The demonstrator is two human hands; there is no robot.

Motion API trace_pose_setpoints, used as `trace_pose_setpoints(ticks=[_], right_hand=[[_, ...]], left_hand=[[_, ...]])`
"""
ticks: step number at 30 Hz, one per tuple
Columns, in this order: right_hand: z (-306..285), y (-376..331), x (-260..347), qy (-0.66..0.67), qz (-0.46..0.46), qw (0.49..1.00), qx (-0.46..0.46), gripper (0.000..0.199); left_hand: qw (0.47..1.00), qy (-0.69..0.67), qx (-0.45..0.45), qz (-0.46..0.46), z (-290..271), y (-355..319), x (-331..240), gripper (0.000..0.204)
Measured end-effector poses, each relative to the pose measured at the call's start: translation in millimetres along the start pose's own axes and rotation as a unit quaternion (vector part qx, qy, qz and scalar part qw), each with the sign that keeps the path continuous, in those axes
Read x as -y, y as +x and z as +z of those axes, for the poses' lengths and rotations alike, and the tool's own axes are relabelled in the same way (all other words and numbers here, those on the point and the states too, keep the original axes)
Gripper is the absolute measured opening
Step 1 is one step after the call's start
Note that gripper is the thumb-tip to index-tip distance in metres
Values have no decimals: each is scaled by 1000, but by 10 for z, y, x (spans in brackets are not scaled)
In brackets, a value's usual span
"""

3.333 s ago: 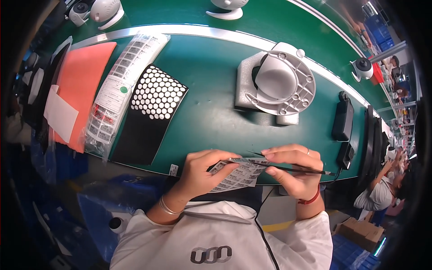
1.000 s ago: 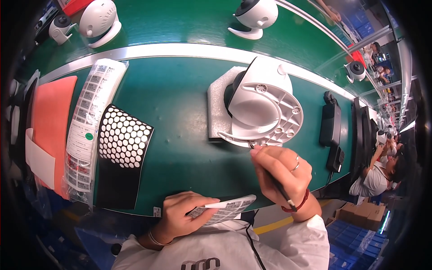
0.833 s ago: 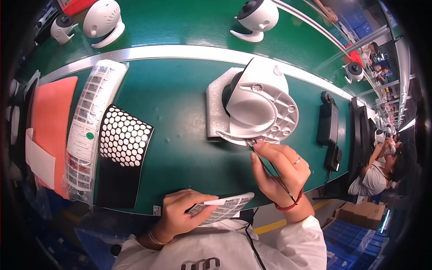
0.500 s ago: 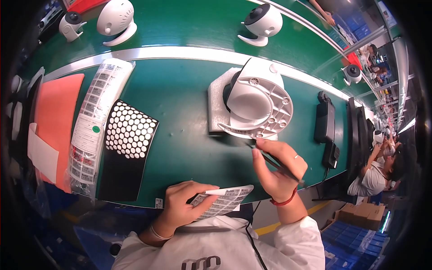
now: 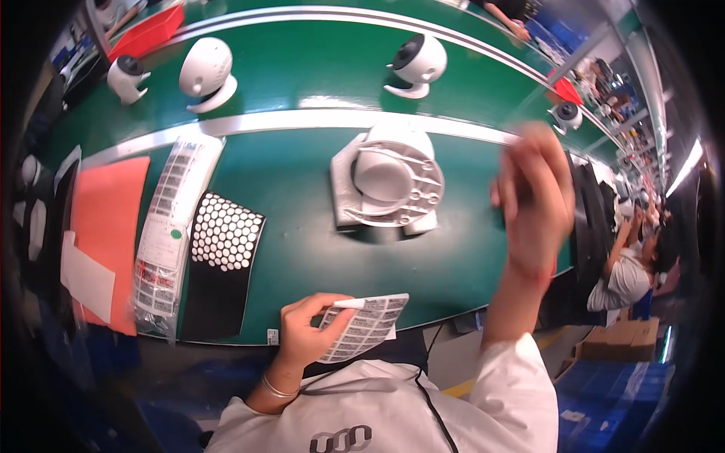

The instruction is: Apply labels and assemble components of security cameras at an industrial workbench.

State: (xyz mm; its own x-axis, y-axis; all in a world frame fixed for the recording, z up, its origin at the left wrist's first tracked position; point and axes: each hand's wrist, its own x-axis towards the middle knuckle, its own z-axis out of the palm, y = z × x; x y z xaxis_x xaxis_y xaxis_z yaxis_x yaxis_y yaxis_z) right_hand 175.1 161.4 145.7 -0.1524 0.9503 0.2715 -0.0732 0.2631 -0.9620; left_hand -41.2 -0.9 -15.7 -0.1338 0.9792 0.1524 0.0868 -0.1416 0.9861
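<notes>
My left hand (image 5: 306,340) pinches a label sheet (image 5: 362,326) at the near edge of the green belt (image 5: 302,196), thumb on top — the sheet is thin, light and floppy, best gripped by its margin. My right hand (image 5: 532,200) hangs raised and blurred right of the white housing (image 5: 389,181); I cannot tell what it holds. The housing — rigid plastic, likely light — rests mid-belt.
</notes>
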Motion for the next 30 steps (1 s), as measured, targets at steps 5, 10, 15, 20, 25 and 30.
trace_pose_setpoints(ticks=[5, 10, 15, 20, 25, 30], right_hand=[[181, 1186, -568, -423, 166, 841, 294, 106], [359, 1381, -777, -494, 177, 751, 401, 90], [-367, 1226, -476, -453, -27, 860, 232, 103], [-1406, 1433, 97, -519, -111, 847, -31, 106], [-2527, 2190, -724, -746, -137, 638, -135, 103], [-2972, 2740, -1714, -782, -161, 586, -139, 104]], left_hand=[[998, -47, -15, -45, 30, -18, 109, 14], [995, -66, -43, -68, 15, -39, 161, 16], [997, 5, -62, -50, 40, -32, 275, 16], [985, 74, -129, -88, 3, -146, 166, 14], [971, 137, -127, -152, 1, -132, 171, 11], [973, 133, -108, -154, -126, -288, 237, 13]])
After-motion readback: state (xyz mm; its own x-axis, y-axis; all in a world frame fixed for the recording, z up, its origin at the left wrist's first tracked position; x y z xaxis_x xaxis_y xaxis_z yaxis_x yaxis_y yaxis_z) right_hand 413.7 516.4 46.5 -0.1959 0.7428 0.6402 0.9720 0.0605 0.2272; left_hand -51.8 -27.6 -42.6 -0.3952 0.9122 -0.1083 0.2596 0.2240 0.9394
